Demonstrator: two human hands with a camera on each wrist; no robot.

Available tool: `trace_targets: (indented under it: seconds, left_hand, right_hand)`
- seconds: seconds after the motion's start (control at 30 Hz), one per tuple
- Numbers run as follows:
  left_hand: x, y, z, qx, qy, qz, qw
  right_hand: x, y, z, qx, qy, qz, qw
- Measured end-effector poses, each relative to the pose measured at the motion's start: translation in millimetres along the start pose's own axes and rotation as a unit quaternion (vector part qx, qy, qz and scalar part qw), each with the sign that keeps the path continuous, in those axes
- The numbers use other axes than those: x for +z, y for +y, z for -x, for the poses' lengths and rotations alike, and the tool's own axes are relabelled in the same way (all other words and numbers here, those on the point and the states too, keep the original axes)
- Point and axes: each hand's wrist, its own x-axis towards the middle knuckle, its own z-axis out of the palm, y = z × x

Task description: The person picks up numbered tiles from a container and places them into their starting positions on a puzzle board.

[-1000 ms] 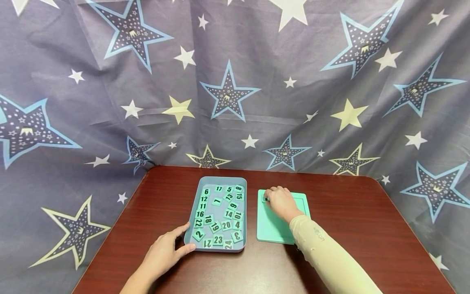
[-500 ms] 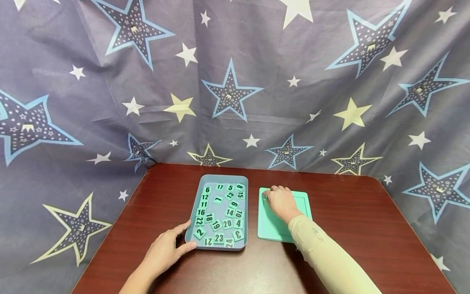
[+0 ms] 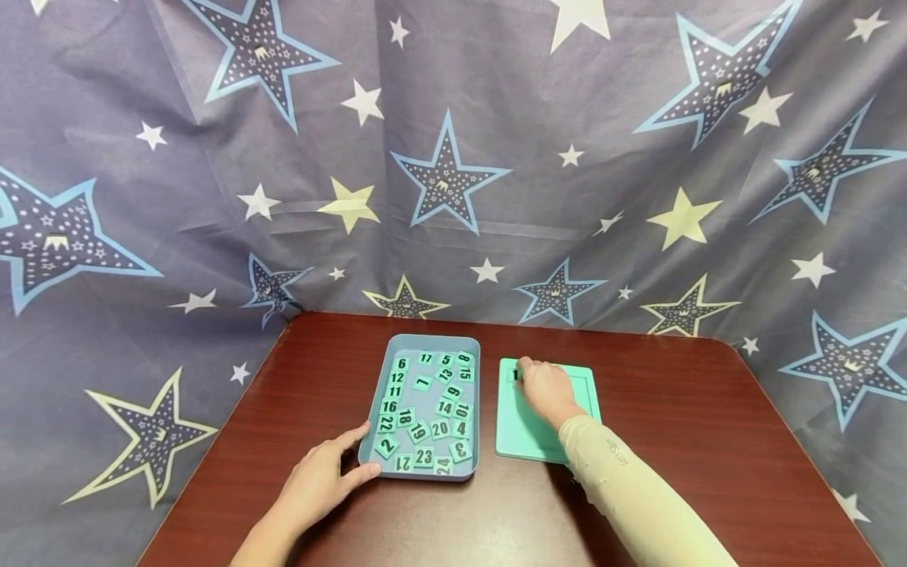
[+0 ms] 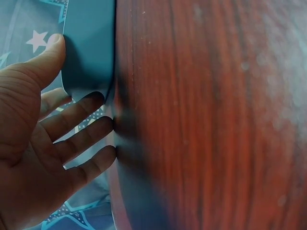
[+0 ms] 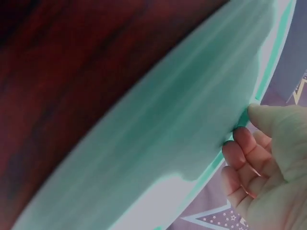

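In the head view, my left hand [image 3: 322, 476] rests at the near left corner of a blue-grey tray [image 3: 476, 409]. Its thumb touches the tray wall [image 4: 91, 48] in the left wrist view, with the other fingers loosely extended. Several mint-green number tiles [image 3: 423, 457] lie in the tray. At the far left corner of a mint-green square board [image 3: 524, 429], my right hand [image 3: 549, 390] pinches a number tile [image 3: 515, 376] marked with a 1, partly hidden by the fingers. Thumb and fingertips of that right hand [image 5: 268, 158] meet the board's rim in the right wrist view.
Tray and board stand side by side on a dark red wooden table [image 3: 298, 394], a narrow strip of wood between them. A grey curtain [image 3: 453, 157] with stars hangs behind the table's far edge.
The right fingers have shifted slightly right on the board's corner, and the 1 on the tile now shows. The left hand stays at the tray. The head view has tilted slightly.
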Motion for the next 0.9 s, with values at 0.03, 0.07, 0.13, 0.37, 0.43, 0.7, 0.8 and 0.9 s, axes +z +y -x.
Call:
trace_targets:
  seconds: [0.03, 0.07, 0.13, 0.37, 0.43, 0.7, 0.8, 0.9]
  left_hand:
    - [0.2, -0.1, 0.2, 0.000, 0.000, 0.000, 1.0000]
    - [0.3, -0.3, 0.5, 0.000, 0.000, 0.000, 1.0000]
    - [0.5, -0.6, 0.5, 0.001, 0.000, 0.001, 1.0000]
    - [1.3, -2.3, -0.3, 0.006, 0.002, 0.000, 1.0000]
    - [1.3, -2.9, -0.3, 0.007, 0.002, 0.001, 1.0000]
    - [2.0, -4.1, -0.3, 0.008, 0.007, -0.002, 0.9999]
    - [2.9, -4.8, 0.0, 0.005, 0.005, -0.003, 1.0000]
    - [3.7, -5.4, 0.6, 0.003, 0.004, -0.004, 1.0000]
  right_hand:
    - [-1, 1, 0, 0.002, -0.004, -0.006, 1.000]
    - [-3, 1, 1, 0.003, -0.008, -0.008, 1.000]
    - [-6, 2, 1, 0.003, -0.010, -0.012, 1.000]
    - [-27, -4, -2, -0.018, 0.021, -0.045, 0.999]
    - [-34, -9, -3, -0.027, 0.026, -0.054, 0.998]
    - [-49, -40, -2, -0.075, 0.020, -0.089, 0.993]
    - [-48, -53, -1, -0.110, 0.037, -0.099, 0.988]
    - [-46, -65, 1, -0.148, 0.053, -0.102, 0.982]
